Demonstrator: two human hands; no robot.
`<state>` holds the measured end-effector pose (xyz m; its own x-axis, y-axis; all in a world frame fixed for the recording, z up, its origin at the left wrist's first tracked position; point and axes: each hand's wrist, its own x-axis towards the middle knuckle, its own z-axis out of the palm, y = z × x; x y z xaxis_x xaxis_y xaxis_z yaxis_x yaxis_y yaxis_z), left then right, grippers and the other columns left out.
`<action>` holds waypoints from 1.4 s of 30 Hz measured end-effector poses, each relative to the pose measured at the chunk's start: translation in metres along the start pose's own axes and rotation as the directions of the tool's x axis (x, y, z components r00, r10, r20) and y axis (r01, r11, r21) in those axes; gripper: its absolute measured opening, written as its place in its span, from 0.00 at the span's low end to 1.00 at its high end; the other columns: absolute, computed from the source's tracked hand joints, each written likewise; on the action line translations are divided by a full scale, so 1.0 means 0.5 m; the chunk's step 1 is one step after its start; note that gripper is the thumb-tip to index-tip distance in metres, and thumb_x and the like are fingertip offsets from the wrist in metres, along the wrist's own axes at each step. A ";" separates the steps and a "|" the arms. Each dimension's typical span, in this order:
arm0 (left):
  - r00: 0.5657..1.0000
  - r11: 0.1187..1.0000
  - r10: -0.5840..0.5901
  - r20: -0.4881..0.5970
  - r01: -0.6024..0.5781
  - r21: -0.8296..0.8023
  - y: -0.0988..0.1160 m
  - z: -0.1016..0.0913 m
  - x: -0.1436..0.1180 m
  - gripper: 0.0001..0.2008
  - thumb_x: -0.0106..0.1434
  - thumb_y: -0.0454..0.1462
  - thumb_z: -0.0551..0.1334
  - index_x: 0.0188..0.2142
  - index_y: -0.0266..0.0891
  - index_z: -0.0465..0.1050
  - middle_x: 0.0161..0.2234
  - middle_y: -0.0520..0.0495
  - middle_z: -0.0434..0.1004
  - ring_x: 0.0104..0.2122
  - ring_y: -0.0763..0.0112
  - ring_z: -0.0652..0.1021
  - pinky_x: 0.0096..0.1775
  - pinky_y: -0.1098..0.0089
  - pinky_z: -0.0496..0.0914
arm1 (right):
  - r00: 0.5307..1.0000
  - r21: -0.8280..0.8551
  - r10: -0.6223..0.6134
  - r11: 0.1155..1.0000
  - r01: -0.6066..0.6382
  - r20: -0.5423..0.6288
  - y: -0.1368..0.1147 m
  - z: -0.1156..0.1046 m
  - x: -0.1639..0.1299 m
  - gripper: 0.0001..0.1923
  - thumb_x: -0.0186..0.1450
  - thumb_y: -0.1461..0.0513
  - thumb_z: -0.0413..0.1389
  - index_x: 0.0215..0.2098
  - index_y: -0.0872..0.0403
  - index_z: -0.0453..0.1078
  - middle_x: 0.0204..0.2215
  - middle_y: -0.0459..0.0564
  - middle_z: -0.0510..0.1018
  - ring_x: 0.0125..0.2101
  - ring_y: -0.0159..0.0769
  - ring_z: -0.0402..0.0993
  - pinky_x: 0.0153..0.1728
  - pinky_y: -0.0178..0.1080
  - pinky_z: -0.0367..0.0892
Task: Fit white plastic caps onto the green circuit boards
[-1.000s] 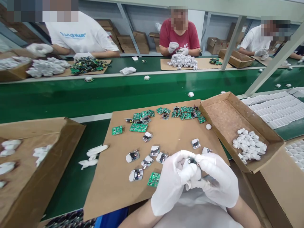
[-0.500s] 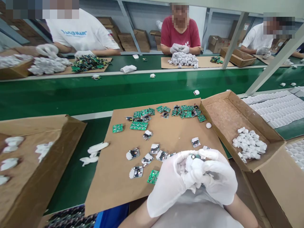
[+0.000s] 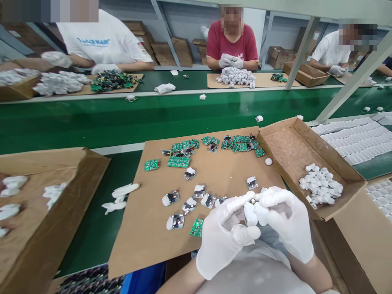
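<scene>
Both my hands wear white gloves and meet over the front edge of a brown cardboard sheet (image 3: 147, 241). Between them is a small circuit board with a soft white lump (image 3: 251, 214), partly hidden by the gloves. My left hand (image 3: 225, 232) grips it with the fingers at its upper left side, the thumb sticking out lower down. On the other side, my right hand (image 3: 289, 220) pinches the white lump between thumb and fingers. Several boards with white lumps (image 3: 190, 205) lie just beyond my left hand, beside a green circuit board (image 3: 196, 227) lying face down.
Green circuit boards (image 3: 179, 162) lie along the sheet's far side. At right stands a cardboard box (image 3: 294, 143) with white lumps (image 3: 321, 184); another box (image 3: 76, 196) is at left. A green conveyor (image 3: 171, 118) carries boards past co-workers opposite.
My hands have spread slightly apart, and the left thumb has come away from the white lump. Boards on the conveyor have shifted right.
</scene>
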<state>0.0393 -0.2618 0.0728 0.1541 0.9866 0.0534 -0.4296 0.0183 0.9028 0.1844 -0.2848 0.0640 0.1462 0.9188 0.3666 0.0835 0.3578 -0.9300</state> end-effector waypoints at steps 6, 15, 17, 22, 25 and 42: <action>0.991 0.917 0.133 -0.006 -0.121 0.379 -0.019 -0.029 0.000 0.20 0.47 0.45 0.77 0.41 0.48 0.85 0.32 0.44 0.86 0.29 0.64 0.80 0.35 0.70 0.76 | 0.998 -0.059 0.041 0.997 -0.044 -0.057 -0.011 0.014 0.001 0.11 0.58 0.66 0.67 0.32 0.51 0.69 0.30 0.45 0.77 0.32 0.34 0.79 0.35 0.35 0.75; 0.972 0.982 -0.187 0.140 0.185 0.024 -0.014 -0.014 0.009 0.26 0.46 0.50 0.77 0.41 0.39 0.85 0.26 0.46 0.80 0.24 0.66 0.77 0.26 0.70 0.74 | 0.959 -0.118 -0.227 0.962 0.248 0.168 0.000 -0.018 0.003 0.27 0.66 0.49 0.60 0.61 0.45 0.64 0.47 0.54 0.76 0.46 0.43 0.78 0.48 0.46 0.76; 0.961 0.975 -0.204 0.185 0.217 -0.052 -0.019 -0.019 0.012 0.27 0.45 0.51 0.76 0.42 0.39 0.85 0.29 0.44 0.81 0.26 0.63 0.78 0.27 0.69 0.75 | 0.922 -0.204 -0.285 0.917 0.342 0.261 -0.001 -0.022 0.009 0.23 0.69 0.54 0.58 0.62 0.41 0.64 0.44 0.51 0.77 0.42 0.39 0.79 0.46 0.44 0.76; 0.945 0.951 -0.305 0.120 0.297 0.082 -0.015 -0.021 0.014 0.21 0.51 0.48 0.74 0.41 0.40 0.85 0.30 0.42 0.83 0.24 0.64 0.78 0.20 0.72 0.73 | 0.897 -0.346 -0.340 0.836 0.426 0.283 0.001 -0.021 0.009 0.17 0.70 0.57 0.57 0.57 0.40 0.71 0.43 0.50 0.77 0.40 0.40 0.80 0.38 0.40 0.79; 0.943 0.946 -0.323 0.076 0.318 0.068 -0.007 -0.011 0.013 0.22 0.48 0.49 0.75 0.38 0.39 0.85 0.27 0.44 0.82 0.20 0.68 0.76 0.18 0.73 0.72 | 0.917 -0.378 -0.318 0.840 0.390 0.239 0.009 -0.021 -0.001 0.17 0.68 0.58 0.60 0.55 0.38 0.73 0.41 0.49 0.78 0.39 0.41 0.80 0.36 0.40 0.79; 0.938 0.928 -0.334 0.094 0.344 -0.139 -0.005 -0.010 0.006 0.20 0.43 0.44 0.79 0.36 0.40 0.85 0.26 0.47 0.82 0.25 0.66 0.79 0.29 0.71 0.77 | 0.939 -0.257 -0.294 0.907 0.333 0.179 -0.010 -0.002 0.002 0.27 0.71 0.55 0.56 0.66 0.39 0.58 0.32 0.46 0.77 0.33 0.37 0.79 0.35 0.39 0.80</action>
<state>0.0364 -0.2580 0.0687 0.3717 0.9040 -0.2111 -0.4699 0.3793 0.7970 0.1851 -0.2860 0.0687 -0.0639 0.7872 0.6134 0.3779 0.5880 -0.7152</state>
